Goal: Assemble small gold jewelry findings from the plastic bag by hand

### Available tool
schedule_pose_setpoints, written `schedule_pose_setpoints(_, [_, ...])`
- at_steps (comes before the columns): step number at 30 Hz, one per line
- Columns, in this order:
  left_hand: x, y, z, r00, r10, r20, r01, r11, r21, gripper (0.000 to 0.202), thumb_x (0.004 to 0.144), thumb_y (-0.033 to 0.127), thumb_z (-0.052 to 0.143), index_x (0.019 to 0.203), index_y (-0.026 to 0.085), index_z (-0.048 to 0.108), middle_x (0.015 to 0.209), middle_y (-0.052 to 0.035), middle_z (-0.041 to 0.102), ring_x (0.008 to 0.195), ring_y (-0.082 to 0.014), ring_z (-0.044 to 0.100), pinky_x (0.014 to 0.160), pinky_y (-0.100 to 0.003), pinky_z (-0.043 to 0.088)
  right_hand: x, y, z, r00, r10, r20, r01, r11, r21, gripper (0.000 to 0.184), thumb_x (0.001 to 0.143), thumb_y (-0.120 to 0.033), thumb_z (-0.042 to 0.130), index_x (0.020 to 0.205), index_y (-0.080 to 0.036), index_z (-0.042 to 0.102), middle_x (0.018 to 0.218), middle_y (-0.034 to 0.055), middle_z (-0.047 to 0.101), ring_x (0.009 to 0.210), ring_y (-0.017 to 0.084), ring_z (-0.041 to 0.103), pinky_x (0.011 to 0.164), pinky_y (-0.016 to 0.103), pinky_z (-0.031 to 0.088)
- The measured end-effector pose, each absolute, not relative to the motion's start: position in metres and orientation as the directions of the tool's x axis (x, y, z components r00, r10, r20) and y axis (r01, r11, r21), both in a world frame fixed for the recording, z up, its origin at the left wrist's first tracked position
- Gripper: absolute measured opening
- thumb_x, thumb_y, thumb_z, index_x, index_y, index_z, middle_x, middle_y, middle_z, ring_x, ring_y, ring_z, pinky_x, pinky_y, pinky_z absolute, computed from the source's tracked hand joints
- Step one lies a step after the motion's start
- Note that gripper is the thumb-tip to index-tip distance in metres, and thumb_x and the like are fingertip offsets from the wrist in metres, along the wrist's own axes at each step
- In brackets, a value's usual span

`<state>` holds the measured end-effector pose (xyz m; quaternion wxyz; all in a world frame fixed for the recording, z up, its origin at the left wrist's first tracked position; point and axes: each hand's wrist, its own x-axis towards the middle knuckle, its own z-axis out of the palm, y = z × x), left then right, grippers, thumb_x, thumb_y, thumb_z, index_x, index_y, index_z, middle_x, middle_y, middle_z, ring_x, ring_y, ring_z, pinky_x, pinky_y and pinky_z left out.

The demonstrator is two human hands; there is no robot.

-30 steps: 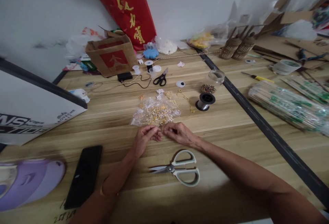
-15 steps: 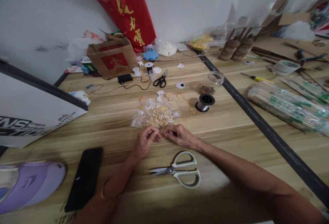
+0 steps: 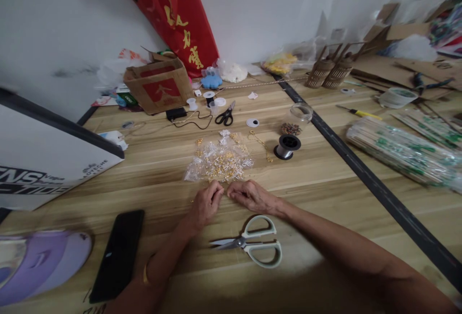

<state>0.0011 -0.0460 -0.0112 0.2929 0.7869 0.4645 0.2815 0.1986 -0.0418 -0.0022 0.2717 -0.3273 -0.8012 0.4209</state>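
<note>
My left hand (image 3: 204, 205) and my right hand (image 3: 251, 195) rest together on the wooden table (image 3: 325, 179), fingertips meeting in a pinch. Both have curled fingers closed on something too small to make out. Just beyond them lies a heap of small gold and silver findings in clear bags (image 3: 220, 160). White-handled scissors (image 3: 252, 245) lie right behind my right wrist. A spool of clear thread (image 3: 287, 146) and a short gold chain (image 3: 262, 144) sit further back to the right.
A black phone (image 3: 118, 255) and a purple object (image 3: 39, 261) lie at the left. A white board (image 3: 46, 160), brown box (image 3: 159, 84), black scissors (image 3: 225, 113), glass jar (image 3: 301, 111), bead pile (image 3: 290, 128) and bagged sticks (image 3: 400, 150) surround the spot.
My hands have lowered slightly toward the table and closed tighter together; the left hand's fingers have curled down. The view has tilted a little.
</note>
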Motion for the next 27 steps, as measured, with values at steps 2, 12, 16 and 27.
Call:
schedule_pose_setpoints(2, [0.002,-0.047,-0.012,0.41,0.902,0.134,0.54,-0.358,0.762,0.017,0.089,0.023,0.04,0.073,0.019,0.046,0.052,0.0048,0.05,0.048,-0.01,0.048,0.054,-0.021,0.038,0.199,-0.042,-0.003,-0.643,0.748,0.166,0.289,0.437,-0.852,0.016,0.09,-0.02,0.044,0.089,-0.014,0.059,0.065,-0.0037,0.046,0.056,0.008,0.037,0.054,0.019,0.029])
schedule_pose_setpoints(12, [0.003,-0.043,-0.009,0.391,0.91,-0.134,0.199,0.059,0.978,0.031,0.086,0.046,0.048,0.076,0.017,0.048,0.053,0.0045,0.051,0.044,-0.0087,0.049,0.046,-0.02,0.042,0.199,-0.037,-0.012,-0.55,0.824,0.138,0.333,0.368,-0.868,0.016,0.089,-0.023,0.046,0.089,-0.014,0.059,0.059,-0.0052,0.043,0.054,0.008,0.037,0.051,0.019,0.029])
schedule_pose_setpoints(16, [0.001,-0.04,-0.009,0.411,0.897,-0.162,0.17,0.099,0.98,0.034,0.08,0.047,0.056,0.075,0.014,0.054,0.052,0.0043,0.051,0.045,-0.0078,0.049,0.046,-0.02,0.043,0.198,-0.038,-0.013,-0.536,0.831,0.147,0.355,0.38,-0.854,0.017,0.089,-0.023,0.046,0.089,-0.014,0.06,0.064,-0.0038,0.047,0.055,0.008,0.039,0.052,0.018,0.029])
schedule_pose_setpoints(27, [-0.001,-0.038,-0.01,0.409,0.897,-0.166,0.171,0.103,0.98,0.024,0.072,0.035,0.065,0.073,0.014,0.056,0.051,0.0034,0.054,0.045,-0.0084,0.051,0.047,-0.02,0.044,0.197,-0.041,-0.007,-0.543,0.83,0.131,0.411,0.399,-0.82,0.018,0.089,-0.024,0.046,0.085,-0.014,0.06,0.059,-0.0047,0.044,0.052,0.008,0.036,0.05,0.019,0.027])
